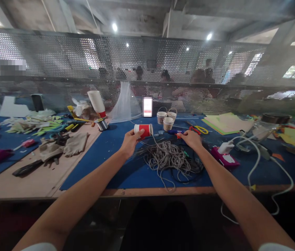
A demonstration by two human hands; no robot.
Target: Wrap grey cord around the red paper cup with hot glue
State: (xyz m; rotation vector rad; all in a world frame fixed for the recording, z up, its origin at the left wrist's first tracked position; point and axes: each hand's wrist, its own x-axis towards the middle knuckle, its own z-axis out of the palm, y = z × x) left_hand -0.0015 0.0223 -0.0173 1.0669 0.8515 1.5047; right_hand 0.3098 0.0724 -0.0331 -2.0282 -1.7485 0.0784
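Note:
My left hand (pixel 130 142) is closed around a red and white paper cup (pixel 144 130), tipped on its side with the rim to the right. Grey cord (pixel 168 155) runs from the cup's rim down to a tangled heap on the blue mat. Over the far right side of that heap, my right hand (pixel 192 139) grips a blue glue gun (pixel 173 132) with a red trigger, its nozzle towards the cup. A small gap separates nozzle and cup. Three small cups wrapped in cord, with handles (pixel 168 123), stand behind the gun.
Yellow-handled scissors (pixel 201 129) and coloured sheets (pixel 228 123) lie to the right, near a pink power adapter (pixel 225 157) with a white cable. Stacked paper cups (pixel 96 103) lean on a tin (pixel 101 124) at left, with gloves (pixel 75 144) nearer. A mesh screen (pixel 66 69) stands behind.

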